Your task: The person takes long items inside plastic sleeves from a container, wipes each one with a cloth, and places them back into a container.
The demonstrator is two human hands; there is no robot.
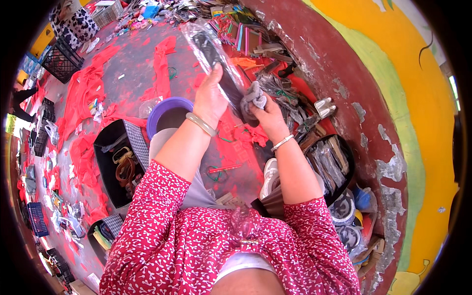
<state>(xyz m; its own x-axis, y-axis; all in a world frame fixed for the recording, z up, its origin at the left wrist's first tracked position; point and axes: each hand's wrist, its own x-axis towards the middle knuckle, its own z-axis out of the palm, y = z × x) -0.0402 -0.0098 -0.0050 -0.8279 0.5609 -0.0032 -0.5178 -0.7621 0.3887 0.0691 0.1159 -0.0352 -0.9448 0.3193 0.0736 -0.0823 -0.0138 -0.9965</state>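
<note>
My left hand (211, 101) grips a long, flat package (206, 46) of clear plastic with something dark inside; I cannot make out what it is. The package slants from upper left down toward my right hand (270, 118). That hand is closed on a crumpled grey cloth (253, 101), which presses against the lower end of the package. Below my left wrist stands a purple bucket (152, 115), its inside partly hidden by my arm and knee. Several similar plastic-wrapped packages fill a black bin (351, 169) beside my right forearm.
A black fabric box (105, 169) at left holds brown belts (127, 169). Red cloth strips (162, 64) litter the floor. Loose goods pile along the peeling red wall (344, 64) at right. A black crate (61, 61) stands far left, near a person in spotted clothing (76, 24).
</note>
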